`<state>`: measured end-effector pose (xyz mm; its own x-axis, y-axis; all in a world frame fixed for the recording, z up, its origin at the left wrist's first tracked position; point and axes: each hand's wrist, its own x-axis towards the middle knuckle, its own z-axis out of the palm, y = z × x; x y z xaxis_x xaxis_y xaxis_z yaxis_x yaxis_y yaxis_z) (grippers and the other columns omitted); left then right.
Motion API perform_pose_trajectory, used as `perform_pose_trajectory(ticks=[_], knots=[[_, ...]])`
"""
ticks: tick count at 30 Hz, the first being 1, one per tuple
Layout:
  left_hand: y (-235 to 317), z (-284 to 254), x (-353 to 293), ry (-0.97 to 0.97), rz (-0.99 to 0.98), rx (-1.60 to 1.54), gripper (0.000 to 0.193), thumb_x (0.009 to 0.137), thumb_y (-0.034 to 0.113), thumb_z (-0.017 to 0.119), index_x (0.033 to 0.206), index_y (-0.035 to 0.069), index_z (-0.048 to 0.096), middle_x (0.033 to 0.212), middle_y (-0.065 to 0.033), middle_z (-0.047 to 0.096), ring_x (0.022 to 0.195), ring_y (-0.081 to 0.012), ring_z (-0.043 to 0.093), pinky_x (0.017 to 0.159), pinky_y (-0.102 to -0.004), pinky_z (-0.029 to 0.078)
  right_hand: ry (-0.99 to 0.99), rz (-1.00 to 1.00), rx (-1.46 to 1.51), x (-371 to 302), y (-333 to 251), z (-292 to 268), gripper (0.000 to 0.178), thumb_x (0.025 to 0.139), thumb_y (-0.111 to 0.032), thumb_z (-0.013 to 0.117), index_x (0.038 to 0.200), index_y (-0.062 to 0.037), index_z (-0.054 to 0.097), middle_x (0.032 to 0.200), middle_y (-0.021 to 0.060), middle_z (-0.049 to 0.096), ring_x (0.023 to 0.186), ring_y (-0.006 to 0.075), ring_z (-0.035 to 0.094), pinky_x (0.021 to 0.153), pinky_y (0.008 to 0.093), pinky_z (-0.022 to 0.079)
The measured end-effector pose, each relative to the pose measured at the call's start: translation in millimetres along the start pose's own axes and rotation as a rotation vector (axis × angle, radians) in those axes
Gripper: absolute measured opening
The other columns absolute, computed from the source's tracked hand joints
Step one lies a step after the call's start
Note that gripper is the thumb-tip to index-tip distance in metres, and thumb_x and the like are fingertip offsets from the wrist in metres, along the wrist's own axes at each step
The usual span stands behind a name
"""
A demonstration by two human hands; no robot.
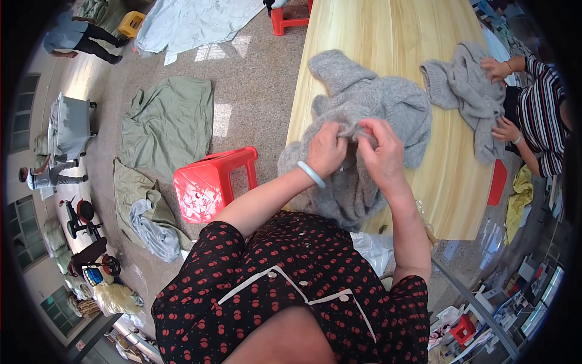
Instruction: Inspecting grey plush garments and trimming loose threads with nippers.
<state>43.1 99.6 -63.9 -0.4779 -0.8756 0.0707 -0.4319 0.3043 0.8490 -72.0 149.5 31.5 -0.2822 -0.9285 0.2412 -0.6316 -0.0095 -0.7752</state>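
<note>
A fuzzy grey knit sweater lies bunched on the light wooden table, its near part hanging over the edge toward my lap. My left hand, with a pale bangle at the wrist, pinches a fold of the knit. Close beside it, my right hand grips the same gathered fold between thumb and fingers. The two hands are a short gap apart, with the pinched fabric raised between them. What lies under the fingertips is too small to make out.
Across the table at right, a person in a striped top handles another grey sweater. A red plastic stool stands on the floor to my left. Beyond it lie green cloth sheets and a white sheet. A grey cart stands further left.
</note>
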Motion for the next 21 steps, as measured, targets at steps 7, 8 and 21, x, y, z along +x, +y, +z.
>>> perform_pose_trajectory(ticks=[7, 8, 21], knots=[[7.7, -53.6, 6.3, -0.468, -0.534, -0.733, 0.010, 0.078, 0.009, 0.046, 0.083, 0.004, 0.052, 0.075, -0.0018, 0.053, 0.065, -0.0126, 0.052, 0.056, -0.0252, 0.041, 0.047, 0.025, -0.056, 3.9, 17.4, -6.7, 0.021, 0.071, 0.003, 0.055, 0.091, -0.0007, 0.055, 0.084, 0.0125, 0.057, 0.075, 0.0250, 0.058, 0.067, 0.0314, 0.046], [14.8, -61.5, 9.1, -0.451, -0.713, -1.059, 0.010, 0.080, 0.008, 0.045, 0.086, 0.004, 0.053, 0.074, 0.0036, 0.053, 0.063, -0.0069, 0.050, 0.055, -0.0207, 0.038, 0.041, 0.004, -0.079, 4.0, 26.6, -5.3, 0.021, 0.071, 0.003, 0.054, 0.092, -0.0011, 0.054, 0.085, 0.0132, 0.056, 0.077, 0.0273, 0.057, 0.067, 0.0335, 0.046], [-12.8, -77.5, -1.9, -0.542, -0.638, -0.659, 0.017, 0.081, 0.015, 0.059, 0.087, -0.001, 0.058, 0.081, 0.0002, 0.058, 0.071, -0.0063, 0.050, 0.065, -0.0213, 0.042, -0.128, 0.091, -0.249, -42.6, 57.7, 3.2, 0.020, 0.070, -0.004, 0.058, 0.090, -0.0012, 0.055, 0.085, 0.0149, 0.055, 0.081, 0.0328, 0.054, 0.070, 0.0367, 0.044]])
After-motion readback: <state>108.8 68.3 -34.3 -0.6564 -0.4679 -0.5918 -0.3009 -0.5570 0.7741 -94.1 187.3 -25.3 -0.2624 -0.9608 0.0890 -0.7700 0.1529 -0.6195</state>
